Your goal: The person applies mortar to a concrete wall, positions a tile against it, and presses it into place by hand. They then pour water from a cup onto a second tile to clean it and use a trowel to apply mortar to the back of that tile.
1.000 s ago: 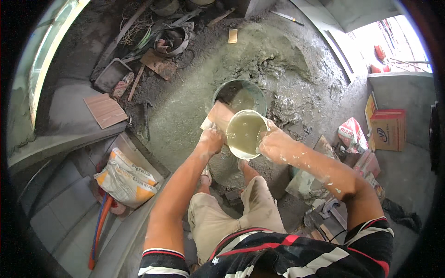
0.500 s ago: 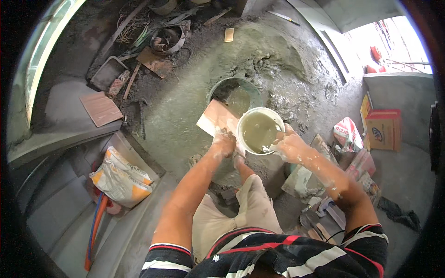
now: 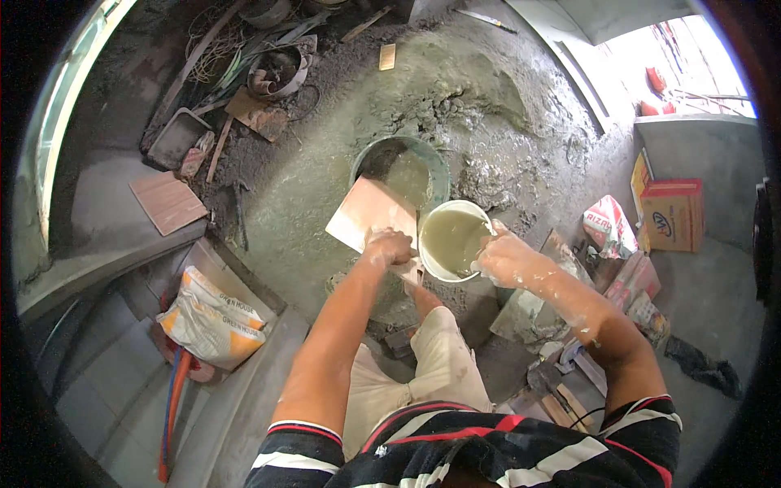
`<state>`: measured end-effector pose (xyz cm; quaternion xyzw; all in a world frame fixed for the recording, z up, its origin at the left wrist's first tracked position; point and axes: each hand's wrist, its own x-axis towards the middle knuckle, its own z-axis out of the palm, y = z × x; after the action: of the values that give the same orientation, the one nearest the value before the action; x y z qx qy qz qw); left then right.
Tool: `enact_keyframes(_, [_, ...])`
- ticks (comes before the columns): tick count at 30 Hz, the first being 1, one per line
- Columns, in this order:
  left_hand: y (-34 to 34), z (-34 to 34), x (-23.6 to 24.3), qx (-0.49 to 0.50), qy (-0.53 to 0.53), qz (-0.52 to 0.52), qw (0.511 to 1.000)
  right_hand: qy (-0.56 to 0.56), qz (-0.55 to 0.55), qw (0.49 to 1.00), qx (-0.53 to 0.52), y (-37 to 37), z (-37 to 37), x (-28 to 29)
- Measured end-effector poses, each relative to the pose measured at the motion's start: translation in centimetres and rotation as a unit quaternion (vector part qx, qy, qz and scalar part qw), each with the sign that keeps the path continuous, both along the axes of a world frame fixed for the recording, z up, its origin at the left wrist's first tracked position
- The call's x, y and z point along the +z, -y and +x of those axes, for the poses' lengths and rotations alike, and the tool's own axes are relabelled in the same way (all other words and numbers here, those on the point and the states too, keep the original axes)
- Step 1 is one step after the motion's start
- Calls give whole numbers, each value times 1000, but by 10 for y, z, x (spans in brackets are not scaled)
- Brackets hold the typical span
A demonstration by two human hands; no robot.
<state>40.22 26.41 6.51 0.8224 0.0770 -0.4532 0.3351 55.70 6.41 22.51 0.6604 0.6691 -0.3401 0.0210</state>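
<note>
A pale pinkish-beige tile (image 3: 370, 210) slants over the near rim of a large round tub (image 3: 443, 172) that has murky liquid in it. At the tile's near part my left hand (image 3: 389, 246) is closed on it; the fingertips are hidden. Close to the tile's right side is a white bucket (image 3: 424, 248) with grey-green liquid inside. My right hand (image 3: 503, 254) grips the bucket's right rim, and wet grey smears coat the hand and forearm.
Wet cement (image 3: 496, 98) covers the floor beyond the tub. Another tile (image 3: 168, 202) lies on the left ledge. A filled sack (image 3: 215, 317) stands at lower left. Cardboard box (image 3: 672, 215), torn bag (image 3: 608, 228) and scraps are at right. Debris lies at far left.
The tile shows more of its face and sits slightly nearer me, with my left hand still on it. The bucket has come slightly nearer me in my right hand. The whole view has shifted a little.
</note>
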Motion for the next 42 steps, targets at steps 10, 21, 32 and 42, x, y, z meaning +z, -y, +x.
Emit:
enact_keyframes(10, [-1,19,2,130,47,37,990,-11,-39,999,3,-7,8,-15])
enact_keyframes(21, [11,-52,73,462,436,175,752,13,15,975,-221,63,26,-51])
enact_keyframes(32, [46,-63,-6,842,69,-200,497,10,112,951,-287,66,22,-57])
enact_keyframes(42, [21,-84,109,815,128,-199,529,5,165,945,-282,77,13,-58])
